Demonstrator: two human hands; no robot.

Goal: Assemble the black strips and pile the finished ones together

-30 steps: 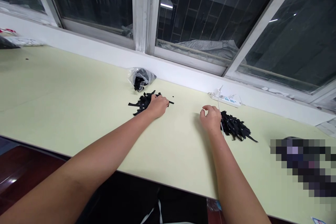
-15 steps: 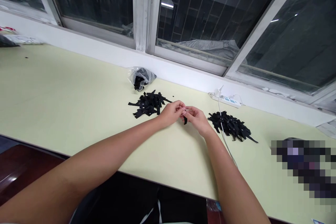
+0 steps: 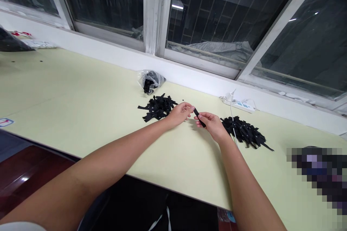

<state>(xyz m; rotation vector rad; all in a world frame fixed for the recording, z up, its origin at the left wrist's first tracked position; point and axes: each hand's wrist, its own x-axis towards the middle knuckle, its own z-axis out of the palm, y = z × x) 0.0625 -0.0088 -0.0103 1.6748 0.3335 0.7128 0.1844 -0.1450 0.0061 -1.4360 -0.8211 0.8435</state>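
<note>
A short black strip [image 3: 199, 117] slants between my two hands above the pale table. My left hand [image 3: 181, 113] pinches its upper end between fingertips. Lower down, my right hand [image 3: 213, 124] grips the strip between thumb and fingers. Just left of my left hand lies a pile of black strips [image 3: 157, 107]. Another pile of black strips [image 3: 245, 131] is to the right of my right hand, with a white cable across it.
Behind the left pile, a clear plastic bag [image 3: 151, 81] holds black pieces. A white power strip [image 3: 240, 105] lies near the wall. The table's front edge [image 3: 173, 190] runs below my arms. A pixelated dark object [image 3: 320, 169] is at the right.
My hands have moved slightly apart, and the black strip now shows stretched between them. The whole view has shifted a little, so the table things appear further right.
</note>
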